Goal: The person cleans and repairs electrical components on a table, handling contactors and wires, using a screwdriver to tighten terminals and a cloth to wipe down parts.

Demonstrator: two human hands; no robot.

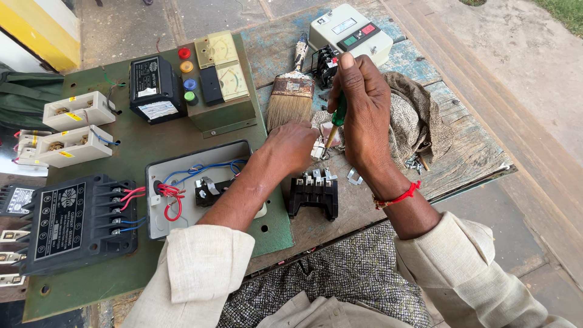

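My right hand (364, 115) closed around a green-handled screwdriver (336, 121), tip down on a small white part (318, 149) — my left hand (291, 146) pinching that part, mid worktop (467, 146), black terminal block (313, 194) near the front edge, paintbrush (291, 91) behind, green panel board (146, 146) at the left.

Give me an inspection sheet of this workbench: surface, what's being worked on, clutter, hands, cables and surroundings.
Surface: worn wooden table, blue paint flaking; green panel lies on its left part.
Job's things: green screwdriver, tip down on a small white part.
Clutter: paintbrush, rag, black terminal block, loose screws, pale switch box.
Hands: right hand in a grip on the screwdriver; left hand steadies the part.
Cables: red and blue wires in the open grey box.
Surroundings: concrete floor, yellow edge top left.
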